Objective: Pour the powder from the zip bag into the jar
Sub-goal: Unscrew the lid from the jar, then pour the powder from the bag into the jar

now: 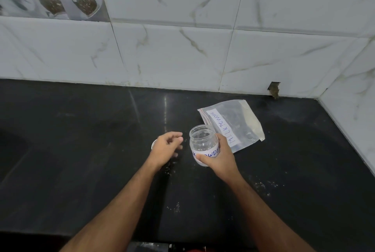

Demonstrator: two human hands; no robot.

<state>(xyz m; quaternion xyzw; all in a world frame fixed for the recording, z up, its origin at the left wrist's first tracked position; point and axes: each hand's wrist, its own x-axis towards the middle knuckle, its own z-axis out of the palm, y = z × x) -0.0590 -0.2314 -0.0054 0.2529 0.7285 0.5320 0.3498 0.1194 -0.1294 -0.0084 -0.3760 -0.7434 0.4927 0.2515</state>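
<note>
Open jar [203, 142] gripped by right hand [220, 155]; left hand [167, 146] loosely curled, empty; milk-powder zip bag [233, 123] to be lifted next, pouring not yet begun

Wide bare stretch of black counter [71, 150] to the left and front — nothing standing there but scattered powder specks [261, 186]. Blocked at the back by the tiled wall [182, 52] and on the right by the side wall [351, 99], closing a corner. Zip bag [233, 123] flat near that corner, just behind the open jar [204, 142] gripped by the right hand [220, 156]. Narrow gap between jar and left hand [167, 146] — a lid edge [154, 143] under that hand.
</note>
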